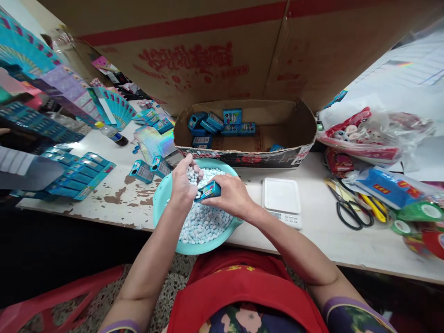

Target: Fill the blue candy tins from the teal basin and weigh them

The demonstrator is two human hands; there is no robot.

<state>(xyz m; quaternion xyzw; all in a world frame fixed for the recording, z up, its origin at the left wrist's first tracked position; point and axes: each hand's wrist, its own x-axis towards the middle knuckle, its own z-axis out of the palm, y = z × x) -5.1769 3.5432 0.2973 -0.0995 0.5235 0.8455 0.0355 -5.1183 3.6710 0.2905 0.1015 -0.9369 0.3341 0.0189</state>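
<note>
A teal plastic basin [160, 194] heaped with small white tablets [204, 222] sits at the table's near edge. My left hand [183, 182] is cupped over the basin, closed around a handful of tablets. My right hand [231, 194] grips a small blue box [208, 190], its open end pointing at the left hand. Two more small blue boxes [151, 169] lie on the table just left of the basin.
A cardboard tray [298, 138] behind the basin holds several blue boxes. A white digital scale [281, 199] stands to the right, then black scissors [348, 210], tape rolls [421, 212] and plastic bags. Flat blue box blanks [79, 175] are stacked left. Another person's sleeve [21, 164] is far left.
</note>
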